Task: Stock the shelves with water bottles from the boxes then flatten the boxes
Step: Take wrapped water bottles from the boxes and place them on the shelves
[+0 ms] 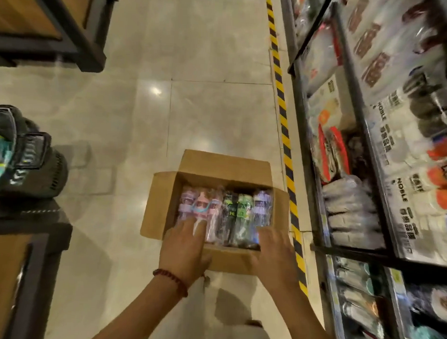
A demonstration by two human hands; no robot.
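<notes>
An open brown cardboard box (211,194) sits on the pale glossy tiled floor (132,119), flaps folded outward, just beside a yellow-and-black striped floor line (283,125); inside lie plastic-wrapped water bottles (225,215) in pink, lilac, black and green, packed side by side. The left hand (185,249), a dark red beaded bracelet (171,280) on its wrist, rests with fingers spread flat on the pink bottles; the right hand (275,251) lies open over the box's near right corner, gripping nothing. Dark metal shelving (346,139) stocked with packaged goods stands at right.
</notes>
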